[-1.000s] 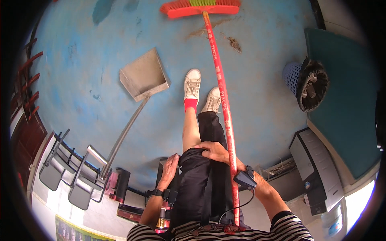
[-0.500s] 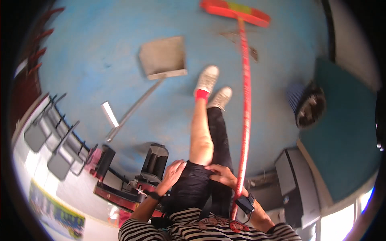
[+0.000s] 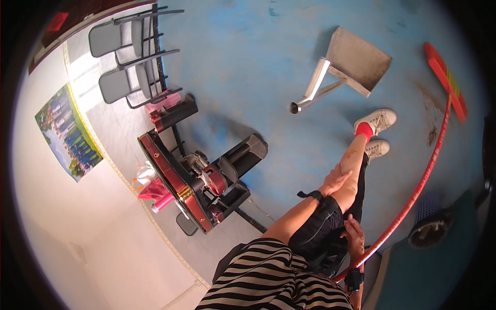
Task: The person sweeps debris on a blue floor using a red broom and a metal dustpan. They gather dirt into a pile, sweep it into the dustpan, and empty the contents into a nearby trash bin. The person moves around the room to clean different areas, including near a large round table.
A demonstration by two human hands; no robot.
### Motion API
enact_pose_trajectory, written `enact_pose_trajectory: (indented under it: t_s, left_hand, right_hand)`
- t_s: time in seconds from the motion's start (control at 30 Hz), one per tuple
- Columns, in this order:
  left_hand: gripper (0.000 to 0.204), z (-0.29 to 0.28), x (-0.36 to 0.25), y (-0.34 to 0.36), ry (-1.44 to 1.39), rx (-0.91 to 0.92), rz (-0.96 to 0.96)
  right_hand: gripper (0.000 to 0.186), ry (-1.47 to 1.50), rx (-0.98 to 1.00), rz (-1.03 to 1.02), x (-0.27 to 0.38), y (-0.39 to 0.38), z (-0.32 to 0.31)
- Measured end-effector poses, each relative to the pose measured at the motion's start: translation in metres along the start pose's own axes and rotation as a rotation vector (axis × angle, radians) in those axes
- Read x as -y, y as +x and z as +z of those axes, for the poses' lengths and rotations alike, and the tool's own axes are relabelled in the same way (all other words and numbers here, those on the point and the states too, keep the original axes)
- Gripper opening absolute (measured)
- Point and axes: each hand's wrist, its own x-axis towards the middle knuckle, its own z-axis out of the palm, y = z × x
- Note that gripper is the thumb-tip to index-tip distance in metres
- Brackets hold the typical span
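Observation:
My left hand [image 3: 337,182] lies flat on my bare left shin [image 3: 353,153] just below the knee, fingers stretched out. The black trouser leg [image 3: 316,222] on that side is pushed up above the knee, and a red sock [image 3: 365,129] shows over the white sneaker [image 3: 380,122]. Reddish marks are visible on the shin. My right hand [image 3: 355,235] rests by my other thigh, its fingers loosely bent and apart, with nothing seen in them. A red broom handle [image 3: 408,217] leans across my right forearm, untouched by the fingers; its orange-red broom head [image 3: 443,77] is on the floor.
A grey metal dustpan [image 3: 360,57] lies on the blue floor [image 3: 243,62] ahead. At left stand folding chairs [image 3: 108,85], a dark red and black machine [image 3: 178,178] and a wall poster [image 3: 70,132]. A blue basket [image 3: 429,227] sits at right beside a green panel [image 3: 439,279].
My view has swung left and tilted. My left hand has moved from the trouser hem onto the bare shin. My right hand has come away from the hem to the other thigh.

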Motion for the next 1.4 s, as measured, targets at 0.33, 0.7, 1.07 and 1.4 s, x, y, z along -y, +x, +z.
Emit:
enact_pose_trajectory:
  t_s: [0.33, 0.7, 1.07, 1.4]
  left_hand:
    - [0.041, -0.021, 0.008, -0.027, 0.237, 0.356, 0.259]
    - [0.076, -0.003, -0.022, 0.018, 0.068, 0.056, 0.098]
    - [0.064, -0.052, -0.019, -0.021, 0.582, 0.230, 0.236]
    - [0.049, -0.162, -0.031, -0.023, -0.109, -0.061, 0.014]
  right_hand:
    - [0.023, -0.165, -0.030, -0.193, -0.002, 0.002, -0.018]
    - [0.066, 0.668, -0.122, -0.182, 0.045, -0.064, -0.068]
    - [0.025, 0.193, -0.532, -0.151, 0.051, -0.110, -0.064]
    - [0.039, 0.173, -0.622, -0.103, 0.022, -0.187, -0.054]
